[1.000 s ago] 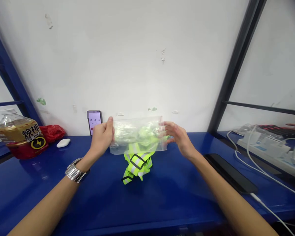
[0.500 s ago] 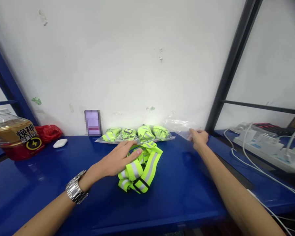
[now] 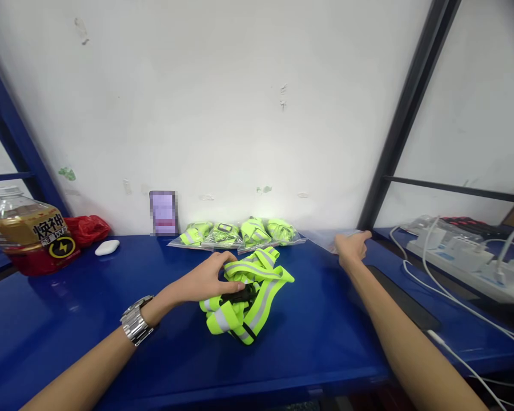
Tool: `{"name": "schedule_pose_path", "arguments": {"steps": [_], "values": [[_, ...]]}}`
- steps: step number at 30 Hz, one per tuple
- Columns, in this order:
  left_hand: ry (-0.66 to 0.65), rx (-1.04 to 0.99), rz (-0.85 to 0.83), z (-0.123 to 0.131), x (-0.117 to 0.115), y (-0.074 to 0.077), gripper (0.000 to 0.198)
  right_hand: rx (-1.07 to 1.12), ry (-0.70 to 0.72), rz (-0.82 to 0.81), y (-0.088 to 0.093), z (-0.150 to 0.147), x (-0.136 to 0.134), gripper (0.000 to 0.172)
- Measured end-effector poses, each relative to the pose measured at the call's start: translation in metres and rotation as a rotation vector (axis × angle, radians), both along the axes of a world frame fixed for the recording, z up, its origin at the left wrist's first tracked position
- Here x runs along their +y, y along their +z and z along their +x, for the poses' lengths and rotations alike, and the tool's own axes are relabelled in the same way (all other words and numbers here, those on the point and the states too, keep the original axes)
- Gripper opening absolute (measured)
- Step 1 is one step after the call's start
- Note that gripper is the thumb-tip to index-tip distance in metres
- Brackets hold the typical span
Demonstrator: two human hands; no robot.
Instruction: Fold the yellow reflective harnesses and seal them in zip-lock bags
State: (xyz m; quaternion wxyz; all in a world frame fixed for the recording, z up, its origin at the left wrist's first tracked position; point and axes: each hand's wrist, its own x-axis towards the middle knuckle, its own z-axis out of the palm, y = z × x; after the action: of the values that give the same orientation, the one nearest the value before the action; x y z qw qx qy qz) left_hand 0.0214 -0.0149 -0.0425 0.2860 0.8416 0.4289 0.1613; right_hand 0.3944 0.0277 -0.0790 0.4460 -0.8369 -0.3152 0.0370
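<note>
A loose bundle of neon-yellow reflective straps (image 3: 265,299) with grey stripes and black buckles lies on the blue table. My left hand (image 3: 216,277), with a metal watch on its wrist, has its thumb and fingers closed on the bundle's left side around a black part. At the back right, my right hand (image 3: 350,246) is closed on a clear plastic bag (image 3: 321,238) that lies nearly flat by the wall. Its fingertips are partly hidden. Several clear bags of folded reflective straps (image 3: 253,233) stand in a row between the hands, against the wall.
A large drink bottle (image 3: 28,234), a red plastic bag (image 3: 88,228) and a white earbud case (image 3: 107,247) are at the left. A phone (image 3: 163,214) leans on the wall. On the right are a dark flat device (image 3: 405,299), white cables and a power strip (image 3: 466,260).
My left hand has closed on the strap bundle, which has shifted and changed shape. The clear bag at my right hand has come down from the wall to lie flatter on the table.
</note>
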Motion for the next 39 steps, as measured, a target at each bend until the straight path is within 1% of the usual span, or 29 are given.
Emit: {"name": "schedule_pose_path", "arguments": {"steps": [2, 3, 4, 6, 7, 8, 10, 11, 12, 13, 14, 15, 16, 18, 19, 21, 23, 24, 25, 27, 28, 29, 31, 33, 36, 37, 39], "values": [[-0.024, -0.043, -0.078, 0.0, -0.002, 0.002, 0.057, -0.01, -0.051, -0.074, 0.005, -0.003, -0.006, 0.084], [-0.018, -0.054, -0.109, 0.001, -0.003, 0.002, 0.057, -0.026, -0.042, -0.138, 0.009, -0.004, -0.009, 0.08], [0.0, -0.058, -0.13, 0.001, -0.004, 0.003, 0.059, -0.046, -0.005, -0.211, 0.012, -0.005, -0.012, 0.073], [0.041, -0.049, -0.146, 0.001, -0.005, 0.004, 0.068, -0.09, 0.116, -0.36, 0.02, -0.006, -0.016, 0.057], [0.045, -0.04, -0.147, 0.001, -0.004, 0.003, 0.07, -0.115, 0.17, -0.414, 0.023, -0.006, -0.018, 0.056], [0.036, -0.029, -0.14, 0.001, -0.003, 0.003, 0.067, -0.147, 0.202, -0.45, 0.027, -0.007, -0.019, 0.06], [0.009, 0.006, -0.085, 0.002, -0.001, 0.0, 0.05, -0.251, 0.211, -0.478, 0.032, -0.009, -0.022, 0.068], [-0.004, 0.016, -0.044, 0.002, 0.001, -0.002, 0.041, -0.311, 0.195, -0.467, 0.035, -0.011, -0.024, 0.069], [-0.013, 0.009, -0.011, 0.003, 0.002, -0.004, 0.038, -0.365, 0.174, -0.433, 0.037, -0.013, -0.026, 0.069], [-0.015, -0.019, 0.003, 0.003, 0.004, -0.007, 0.039, -0.409, 0.173, -0.379, 0.039, -0.017, -0.027, 0.067], [-0.01, -0.069, -0.011, 0.003, 0.005, -0.009, 0.04, -0.437, 0.216, -0.305, 0.04, -0.022, -0.029, 0.064], [0.001, -0.138, -0.054, 0.003, 0.007, -0.01, 0.041, -0.442, 0.312, -0.214, 0.041, -0.029, -0.03, 0.061], [0.021, -0.213, -0.115, 0.004, 0.008, -0.01, 0.041, -0.421, 0.454, -0.111, 0.042, -0.037, -0.031, 0.057], [0.081, -0.343, -0.214, 0.006, 0.012, -0.007, 0.041, -0.298, 0.832, 0.102, 0.043, -0.059, -0.035, 0.052], [0.113, -0.395, -0.226, 0.008, 0.014, -0.003, 0.041, -0.222, 0.977, 0.18, 0.044, -0.072, -0.038, 0.05], [0.162, -0.485, -0.175, 0.013, 0.019, 0.009, 0.039, -0.164, 1.114, 0.352, 0.046, -0.101, -0.05, 0.043], [0.193, -0.575, -0.085, 0.019, 0.023, 0.026, 0.035, -0.219, 1.277, 0.427, 0.05, -0.128, -0.067, 0.036], [0.198, -0.62, -0.067, 0.021, 0.025, 0.036, 0.034, -0.283, 1.371, 0.428, 0.051, -0.14, -0.077, 0.034], [0.207, -0.681, -0.047, 0.024, 0.026, 0.046, 0.033, -0.383, 1.435, 0.42, 0.052, -0.151, -0.086, 0.035], [0.21, -0.795, -0.005, 0.027, 0.025, 0.067, 0.032, -0.612, 1.466, 0.354, 0.051, -0.167, -0.102, 0.055], [0.209, -0.837, 0.012, 0.029, 0.024, 0.077, 0.031, -0.686, 1.474, 0.309, 0.049, -0.172, -0.107, 0.062], [0.206, -0.869, 0.025, 0.029, 0.023, 0.086, 0.029, -0.735, 1.464, 0.28, 0.046, -0.176, -0.109, 0.065], [0.223, -0.922, 0.071, 0.03, 0.02, 0.1, 0.024, -0.792, 1.433, 0.252, 0.04, -0.179, -0.108, 0.063], [0.267, -0.973, 0.14, 0.028, 0.02, 0.111, 0.02, -0.82, 1.411, 0.256, 0.038, -0.177, -0.103, 0.061], [0.373, -1.058, 0.223, 0.021, 0.023, 0.121, 0.02, -0.824, 1.426, 0.27, 0.042, -0.168, -0.097, 0.058], [0.416, -1.092, 0.231, 0.016, 0.025, 0.123, 0.021, -0.821, 1.437, 0.282, 0.044, -0.163, -0.096, 0.054], [0.491, -1.157, 0.232, 0.004, 0.031, 0.125, 0.023, -0.803, 1.464, 0.351, 0.048, -0.151, -0.097, 0.042]]}}
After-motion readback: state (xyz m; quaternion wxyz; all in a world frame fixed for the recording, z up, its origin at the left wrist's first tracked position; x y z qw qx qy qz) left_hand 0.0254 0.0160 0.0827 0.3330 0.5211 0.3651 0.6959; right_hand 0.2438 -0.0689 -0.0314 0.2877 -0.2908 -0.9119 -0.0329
